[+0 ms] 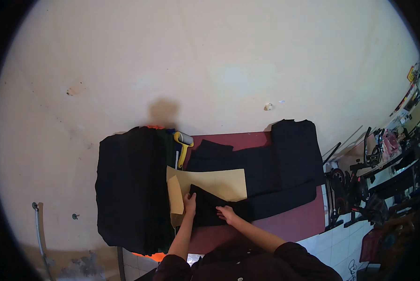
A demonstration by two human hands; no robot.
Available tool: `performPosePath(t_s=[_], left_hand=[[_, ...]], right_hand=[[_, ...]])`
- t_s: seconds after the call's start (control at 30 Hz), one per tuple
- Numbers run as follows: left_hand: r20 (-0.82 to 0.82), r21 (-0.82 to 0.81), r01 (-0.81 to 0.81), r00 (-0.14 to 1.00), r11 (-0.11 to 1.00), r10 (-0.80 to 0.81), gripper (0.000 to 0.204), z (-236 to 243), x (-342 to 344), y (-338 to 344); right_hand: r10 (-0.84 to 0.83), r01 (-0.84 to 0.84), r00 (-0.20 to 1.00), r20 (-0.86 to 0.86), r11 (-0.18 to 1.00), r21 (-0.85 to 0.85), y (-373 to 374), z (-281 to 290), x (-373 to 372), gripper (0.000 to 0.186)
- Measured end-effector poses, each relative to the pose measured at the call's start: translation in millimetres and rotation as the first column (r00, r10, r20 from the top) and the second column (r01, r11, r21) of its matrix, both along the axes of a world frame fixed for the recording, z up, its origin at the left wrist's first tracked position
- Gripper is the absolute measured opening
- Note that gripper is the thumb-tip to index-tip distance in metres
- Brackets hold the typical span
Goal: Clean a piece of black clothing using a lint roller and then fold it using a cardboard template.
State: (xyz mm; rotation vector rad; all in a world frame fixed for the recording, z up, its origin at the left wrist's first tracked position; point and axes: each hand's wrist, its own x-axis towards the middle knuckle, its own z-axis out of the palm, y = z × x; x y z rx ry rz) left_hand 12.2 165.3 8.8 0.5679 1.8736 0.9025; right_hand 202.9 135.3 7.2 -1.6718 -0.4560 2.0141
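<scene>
My left hand [189, 204] grips the left edge of a small black fabric piece [208, 209] that lies over a tan paper pattern [219, 182] on the dark red table [285, 225]. Flat on the same black piece, a little to the right, rests my right hand [227, 214] with its fingers spread. More black fabric [266, 168] is spread across the table behind the pattern. A folded strip of the tan paper [175, 194] sticks out at the left of my left hand.
A large pile of black cloth [132, 187] hangs over the table's left end, with orange showing under it. A yellow-handled lint roller [183, 145] lies beside it. Exercise machines [369, 182] stand on the tiled floor at the right. A cream wall fills the top.
</scene>
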Motion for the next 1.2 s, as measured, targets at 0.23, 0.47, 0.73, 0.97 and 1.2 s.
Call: performPosePath(t_s=[0.23,0.47,0.73,0.97,1.2], left_hand=[[0.329,0.015,-0.326,0.894,0.945,0.304,0.042,10.9,9.9,8.3],[0.592,0.061,-0.286,0.782,0.956,0.196,0.050,-1.6,-9.1,-2.1],[0.170,0.066,-0.064,0.984,0.996,0.052,0.061,11.0,5.3,-86.8],[-0.694,0.058,0.368,0.683,0.928,-0.228,0.048,32.1,23.8,-90.7],[-0.866,-0.097,0.701,0.290,0.707,-0.407,0.049,-0.5,33.6,-67.2]], right_hand=[[-0.154,0.141,0.973,-0.171,0.986,-0.090,30.0,-17.0,13.4,0.027],[-0.234,0.204,0.939,-0.251,0.969,-0.140,62.1,-27.5,31.4,0.020],[0.143,-0.161,0.982,0.123,0.975,0.151,42.3,-4.3,48.2,0.010],[-0.128,-0.478,0.685,0.717,0.663,0.576,17.7,0.7,38.8,0.029],[-0.043,-0.962,0.272,0.961,0.016,0.273,-4.3,33.5,6.0,0.060]])
